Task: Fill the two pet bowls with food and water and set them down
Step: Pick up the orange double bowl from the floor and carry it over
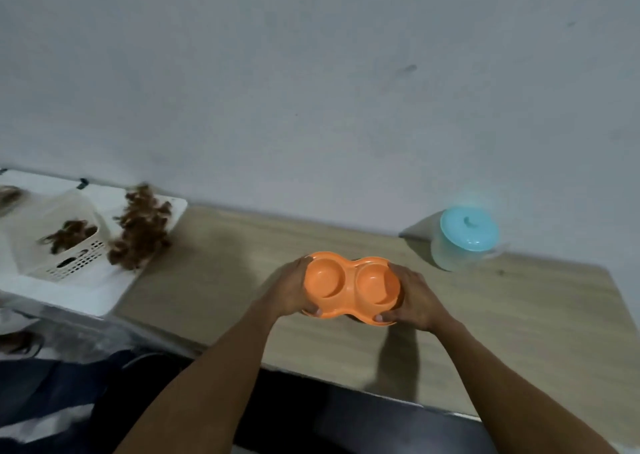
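Observation:
An orange double pet bowl (pixel 351 285) with two round, empty wells is held over the wooden table (pixel 214 273), tilted slightly toward me. My left hand (pixel 291 291) grips its left end, thumb on the near rim. Its right end is held by my right hand (pixel 414 297) in the same way. A clear plastic jug with a light blue lid (pixel 465 239) stands at the back right of the table, near the wall. I cannot tell what it holds.
A white tray-like surface (pixel 104 294) at the left carries a white perforated basket (pixel 72 256) and clumps of brown curly hair (pixel 142 232). The wall runs close behind the table. The dark floor shows below the table's front edge.

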